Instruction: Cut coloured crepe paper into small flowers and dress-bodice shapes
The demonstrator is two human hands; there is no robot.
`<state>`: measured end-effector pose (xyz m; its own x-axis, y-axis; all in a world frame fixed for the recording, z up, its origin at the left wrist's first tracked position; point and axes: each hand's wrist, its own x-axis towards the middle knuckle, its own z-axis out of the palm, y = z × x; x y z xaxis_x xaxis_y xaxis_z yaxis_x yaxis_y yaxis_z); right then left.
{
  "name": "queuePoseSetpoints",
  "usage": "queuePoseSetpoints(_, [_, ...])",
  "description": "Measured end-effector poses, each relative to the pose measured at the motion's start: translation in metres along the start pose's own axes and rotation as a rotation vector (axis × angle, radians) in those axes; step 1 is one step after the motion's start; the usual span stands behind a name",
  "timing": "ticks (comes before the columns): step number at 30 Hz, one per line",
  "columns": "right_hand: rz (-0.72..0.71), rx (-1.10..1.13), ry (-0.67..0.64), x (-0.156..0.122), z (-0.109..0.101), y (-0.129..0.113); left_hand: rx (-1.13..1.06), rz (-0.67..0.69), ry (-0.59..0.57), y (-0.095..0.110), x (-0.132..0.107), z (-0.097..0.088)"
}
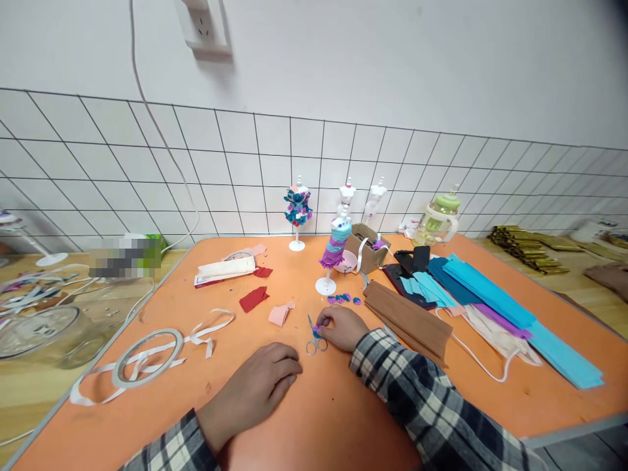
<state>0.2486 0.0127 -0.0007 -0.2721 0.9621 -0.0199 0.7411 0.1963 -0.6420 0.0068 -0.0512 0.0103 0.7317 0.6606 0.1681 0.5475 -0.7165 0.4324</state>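
My right hand (342,327) has its fingertips closed on a small purple-and-blue piece (316,331). Right beneath that piece lies a small pair of scissors (311,347) on the orange table, blades pointing away. My left hand (262,386) rests on the tabletop with fingers loosely bent, holding nothing visible. Several similar purple-and-blue pieces (344,299) form a row beyond my right hand. Behind them stands a small mannequin (335,248) wrapped in ruffled purple and light-blue strips. A pink scrap (281,314) lies ahead of my left hand.
Left lies a roll of white ribbon (147,358); red scraps (254,298) are farther back. Folded brown material (407,319) and blue strips (520,314) spread to the right. At the back stand a flower-covered mannequin (297,208), a cardboard box (371,252) and a green-lidded bottle (438,219).
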Motion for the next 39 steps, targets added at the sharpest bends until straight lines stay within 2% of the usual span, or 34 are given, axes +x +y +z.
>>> queuePoseSetpoints(3, [0.037, 0.146, 0.036, 0.005, -0.011, 0.014, -0.029, -0.014, 0.012, 0.001, 0.003, -0.001])
queuePoseSetpoints(8, [0.151, 0.253, 0.268, 0.025, -0.038, 0.038, -0.041, -0.021, -0.004, 0.002, 0.007, -0.002])
queuePoseSetpoints(11, [0.181, 0.224, 0.360, 0.032, -0.047, 0.044, -0.037, -0.038, -0.028, -0.001, 0.006, -0.002])
queuePoseSetpoints(16, [0.215, 0.037, 0.426, 0.024, -0.055, 0.046, -0.047, -0.079, -0.034, -0.006, 0.004, -0.002])
queuePoseSetpoints(23, [0.246, -0.201, 0.382, 0.029, -0.052, 0.042, -0.034, -0.094, -0.015, -0.004, 0.006, -0.002])
queuePoseSetpoints(26, [0.248, -0.297, 0.364, 0.027, -0.057, 0.037, -0.037, -0.088, -0.007, -0.005, 0.006, -0.002])
queuePoseSetpoints(29, [0.307, -0.394, 0.350, 0.006, -0.075, 0.038, -0.038, -0.078, 0.000, -0.007, 0.005, -0.003])
queuePoseSetpoints(33, [0.494, -0.518, 0.320, -0.037, -0.098, 0.049, -0.033, -0.073, -0.009, -0.006, 0.003, -0.006])
queuePoseSetpoints(36, [0.650, -0.626, 0.235, -0.060, -0.101, 0.060, -0.027, -0.079, -0.015, -0.005, 0.003, -0.007])
queuePoseSetpoints(39, [0.683, -0.661, 0.179, -0.066, -0.100, 0.068, -0.029, -0.072, 0.005, -0.005, 0.003, -0.006])
